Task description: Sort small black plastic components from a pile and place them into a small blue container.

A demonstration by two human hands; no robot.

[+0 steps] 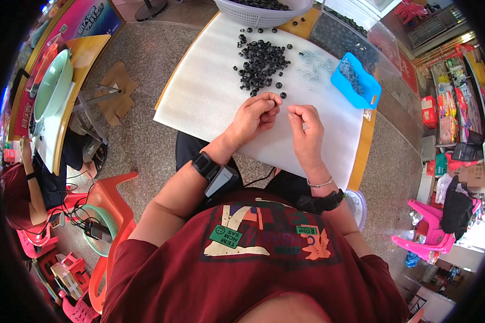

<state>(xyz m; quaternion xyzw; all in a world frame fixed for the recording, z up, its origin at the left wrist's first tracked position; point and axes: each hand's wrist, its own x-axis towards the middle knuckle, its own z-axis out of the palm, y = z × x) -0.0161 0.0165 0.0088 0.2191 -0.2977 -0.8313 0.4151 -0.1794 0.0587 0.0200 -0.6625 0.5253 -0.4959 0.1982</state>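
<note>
Both hands are over a white foam sheet (pixel 199 91) on the table, their fingertips a short gap apart. My left hand (pixel 255 117) is closed, thumb against curled fingers, and a bit of a small black part shows at its fingertips. My right hand (pixel 307 134) is closed in a pinch; whatever it holds, if anything, is too small to make out. Just beyond my left hand lies a loose pile of small round black parts (pixel 261 62). Farther right, small clear pieces (pixel 315 67) are scattered beside a blue tray (pixel 370 99) holding more small pieces.
A grey plastic basket (pixel 264 17) of black parts stands at the table's far edge, near a clear bin (pixel 355 40). To the left are a red plastic chair (pixel 116 202) and another table with a pale green basin (pixel 54 86), where another person (pixel 21 188) sits. A pink chair (pixel 428 231) stands right.
</note>
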